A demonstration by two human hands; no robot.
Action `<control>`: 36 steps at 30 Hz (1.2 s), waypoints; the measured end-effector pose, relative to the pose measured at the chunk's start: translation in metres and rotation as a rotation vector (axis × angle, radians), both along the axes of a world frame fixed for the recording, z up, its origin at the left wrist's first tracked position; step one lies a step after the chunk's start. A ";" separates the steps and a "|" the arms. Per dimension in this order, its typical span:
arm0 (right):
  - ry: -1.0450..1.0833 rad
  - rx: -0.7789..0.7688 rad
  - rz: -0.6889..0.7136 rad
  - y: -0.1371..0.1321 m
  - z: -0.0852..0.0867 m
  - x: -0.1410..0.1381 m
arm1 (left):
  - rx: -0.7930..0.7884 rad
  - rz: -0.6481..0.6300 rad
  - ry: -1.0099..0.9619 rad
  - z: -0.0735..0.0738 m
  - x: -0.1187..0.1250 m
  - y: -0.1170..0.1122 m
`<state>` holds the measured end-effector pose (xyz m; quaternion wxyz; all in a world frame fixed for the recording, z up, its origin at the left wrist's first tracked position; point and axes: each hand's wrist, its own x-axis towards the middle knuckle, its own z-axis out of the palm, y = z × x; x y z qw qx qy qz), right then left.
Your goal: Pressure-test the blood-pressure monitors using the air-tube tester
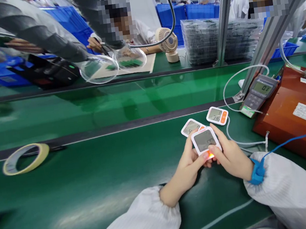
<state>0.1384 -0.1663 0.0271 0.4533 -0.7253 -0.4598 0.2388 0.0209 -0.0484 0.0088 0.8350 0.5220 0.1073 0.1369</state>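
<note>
Both my hands hold one small white device with a grey screen (205, 140) just above the green table. My left hand (186, 170) grips its left side, thumb near the glowing orange button at its lower edge. My right hand (230, 155) grips the right side, thumb also at that button. A blue strap (257, 171) circles my right wrist, with a blue cord running right. Behind the held device lie two similar white devices, one (190, 126) partly hidden and one (217, 116) with an orange button, joined to a clear tube.
A grey meter (259, 93) sits beside a red-brown box (295, 115) at right. A roll of yellow tape (26, 158) lies at left. Beyond the green conveyor belt (99, 106), people in white work near a small fan (168, 42), stacked trays (202, 41) and blue bins.
</note>
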 end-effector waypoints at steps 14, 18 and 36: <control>0.045 0.039 0.012 0.001 0.000 0.001 | 0.012 0.028 0.026 -0.001 -0.001 -0.001; 0.029 0.027 0.035 0.001 -0.001 0.003 | -0.001 0.030 0.009 0.001 -0.001 -0.001; -0.056 -0.023 0.012 0.000 0.001 0.002 | 0.020 0.022 0.056 -0.001 -0.001 -0.001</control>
